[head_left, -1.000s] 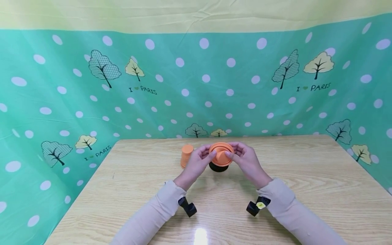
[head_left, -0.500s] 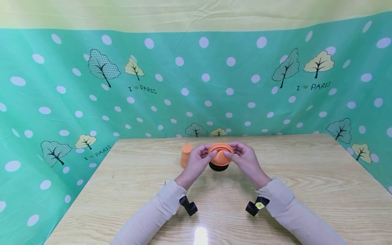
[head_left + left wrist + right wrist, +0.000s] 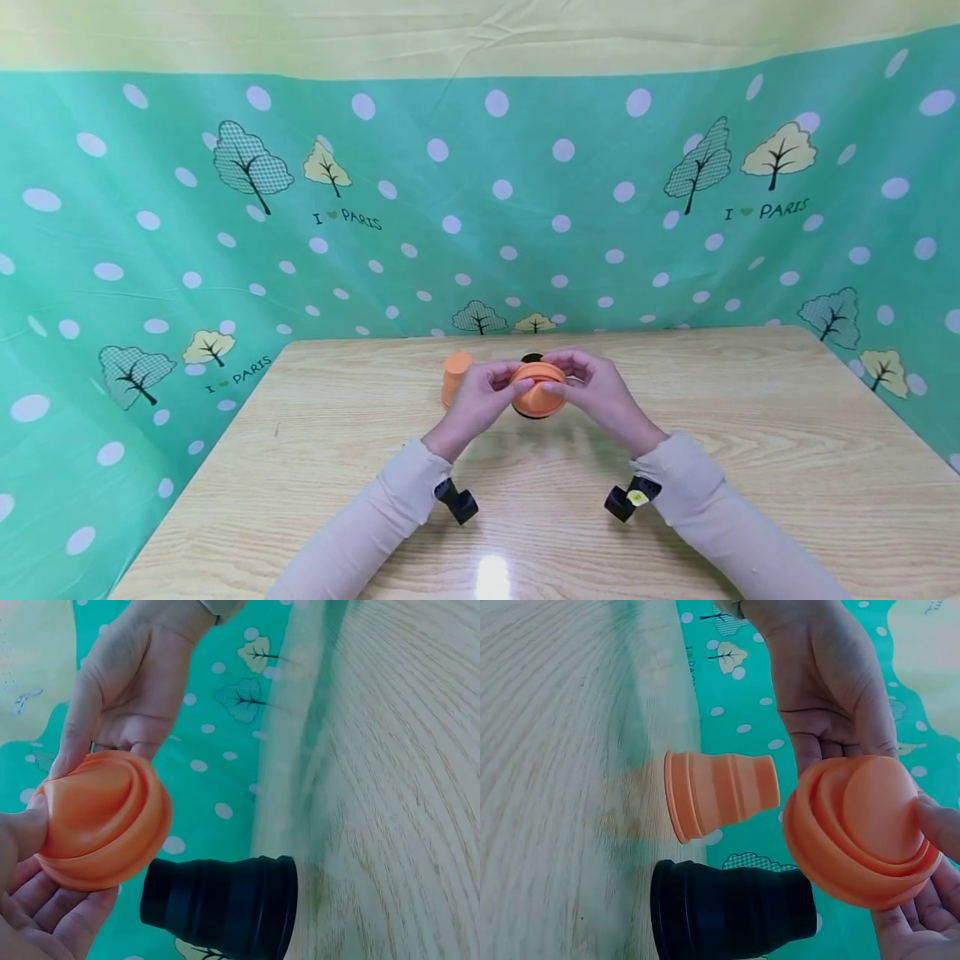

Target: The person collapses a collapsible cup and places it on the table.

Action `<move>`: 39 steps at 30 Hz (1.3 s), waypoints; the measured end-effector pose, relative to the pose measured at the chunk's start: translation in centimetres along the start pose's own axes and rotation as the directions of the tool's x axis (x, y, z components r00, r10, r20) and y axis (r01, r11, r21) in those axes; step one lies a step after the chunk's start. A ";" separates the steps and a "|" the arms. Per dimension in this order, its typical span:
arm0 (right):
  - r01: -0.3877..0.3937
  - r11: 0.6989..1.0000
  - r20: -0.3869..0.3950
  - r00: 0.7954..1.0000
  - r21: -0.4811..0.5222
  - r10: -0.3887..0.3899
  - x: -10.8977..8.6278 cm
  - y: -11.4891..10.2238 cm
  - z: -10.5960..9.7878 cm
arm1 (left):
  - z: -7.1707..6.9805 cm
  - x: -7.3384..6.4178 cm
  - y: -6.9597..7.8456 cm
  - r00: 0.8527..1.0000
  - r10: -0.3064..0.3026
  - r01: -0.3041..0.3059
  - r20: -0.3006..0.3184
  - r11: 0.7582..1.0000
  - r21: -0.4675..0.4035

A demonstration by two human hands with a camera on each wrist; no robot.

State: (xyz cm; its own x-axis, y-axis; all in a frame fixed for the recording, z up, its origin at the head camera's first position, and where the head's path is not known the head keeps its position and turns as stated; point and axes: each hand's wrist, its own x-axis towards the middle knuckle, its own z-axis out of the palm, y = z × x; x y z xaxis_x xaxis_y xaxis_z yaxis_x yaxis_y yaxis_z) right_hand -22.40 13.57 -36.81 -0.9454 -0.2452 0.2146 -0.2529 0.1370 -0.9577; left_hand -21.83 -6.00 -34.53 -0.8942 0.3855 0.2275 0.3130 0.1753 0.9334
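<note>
Left hand (image 3: pixel 486 396) and right hand (image 3: pixel 602 390) were in the thick of it, fingers clamped on the partly folded orange cup (image 3: pixel 105 825), up above the desk (image 3: pixel 750 433) near the black cup (image 3: pixel 731 911)! Even thumb pressure from both sides looked best for those tilted folds.

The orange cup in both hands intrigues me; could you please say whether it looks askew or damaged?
Yes, askew: the held cup has lopsided folds where the left hand and right hand pinch it. I see no tear. The black cup and standing orange cup look even, wide ends down.
</note>
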 end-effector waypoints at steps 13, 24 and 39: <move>-0.033 0.998 0.051 0.998 -0.057 0.036 -0.1 0.2 0.3 | -0.2 0.8 -3.0 0.997 -0.022 0.021 0.071 1.000 0.016; -0.019 0.997 0.034 0.999 -0.075 0.021 -0.2 0.3 0.6 | -0.4 0.8 -2.9 0.995 -0.026 0.025 0.092 1.000 0.006; 0.021 0.996 -0.055 0.998 0.090 -0.016 -0.1 0.0 0.2 | -0.6 0.8 -2.5 0.996 -0.042 0.058 0.075 0.973 -0.225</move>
State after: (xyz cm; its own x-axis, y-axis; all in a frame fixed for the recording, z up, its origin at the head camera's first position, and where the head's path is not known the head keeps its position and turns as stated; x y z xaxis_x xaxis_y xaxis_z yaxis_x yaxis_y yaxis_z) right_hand -22.30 13.44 -36.85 -0.9511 -0.1944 0.2401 -0.2531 0.0449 -0.9664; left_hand -23.51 -6.70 -36.52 -0.8799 0.4448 0.1669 0.1809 -0.0111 0.9834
